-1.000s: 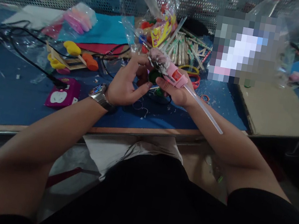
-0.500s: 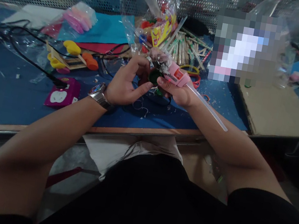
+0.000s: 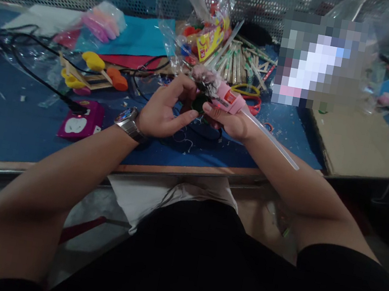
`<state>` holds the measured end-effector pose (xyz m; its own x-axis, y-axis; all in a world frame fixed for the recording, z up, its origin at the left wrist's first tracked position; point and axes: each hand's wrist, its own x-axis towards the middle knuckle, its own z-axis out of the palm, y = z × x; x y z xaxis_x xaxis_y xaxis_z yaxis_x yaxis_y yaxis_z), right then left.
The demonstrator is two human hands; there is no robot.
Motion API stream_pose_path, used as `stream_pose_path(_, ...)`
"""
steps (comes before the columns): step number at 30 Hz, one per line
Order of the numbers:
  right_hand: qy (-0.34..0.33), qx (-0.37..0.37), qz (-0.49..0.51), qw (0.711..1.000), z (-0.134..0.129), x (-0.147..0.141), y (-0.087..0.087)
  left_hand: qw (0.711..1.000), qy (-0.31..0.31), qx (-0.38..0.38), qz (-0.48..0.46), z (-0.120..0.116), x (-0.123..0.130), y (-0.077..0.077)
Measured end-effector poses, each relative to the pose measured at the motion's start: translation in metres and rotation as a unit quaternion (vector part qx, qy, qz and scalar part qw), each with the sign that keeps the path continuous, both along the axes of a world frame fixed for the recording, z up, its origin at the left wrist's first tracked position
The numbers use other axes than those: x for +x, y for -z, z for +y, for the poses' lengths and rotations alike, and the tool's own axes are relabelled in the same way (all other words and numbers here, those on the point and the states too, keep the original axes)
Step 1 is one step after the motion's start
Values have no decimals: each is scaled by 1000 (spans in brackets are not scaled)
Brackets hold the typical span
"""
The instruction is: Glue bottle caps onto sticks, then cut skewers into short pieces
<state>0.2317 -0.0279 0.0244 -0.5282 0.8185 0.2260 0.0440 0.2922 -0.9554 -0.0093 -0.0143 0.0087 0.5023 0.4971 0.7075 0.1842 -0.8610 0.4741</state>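
Note:
A pink hot glue gun (image 3: 230, 97) with a long clear glue stick (image 3: 274, 142) sticking out of its back is in my right hand (image 3: 234, 122). Its front end is wrapped in crumpled, dirty material, and it points up and left. My left hand (image 3: 167, 108), with a watch (image 3: 129, 121) on the wrist, is closed with its fingertips at a dark green round piece (image 3: 199, 103), which looks like a bottle cap. The piece sits just below the front of the glue gun, and my left fingers partly hide it. Whether the nozzle touches it, I cannot tell.
A purple power socket box (image 3: 82, 120) with a black cable stands left. Behind it lies a wooden stick frame (image 3: 96, 80) with yellow and orange parts. Scissors (image 3: 250, 103), bundled sticks (image 3: 237, 63) and a plastic bag (image 3: 212, 33) are behind my hands. Cardboard (image 3: 363, 145) lies right.
The glue gun and its glue stick have shifted slightly, the front tipping a little. Both hands stay almost in place around the green piece.

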Motion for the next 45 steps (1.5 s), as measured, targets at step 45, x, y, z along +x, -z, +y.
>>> stream_pose_path(45,26,9,13,1000,-9,-8,-3,1000,12,-21,-16,-4,0,-1)
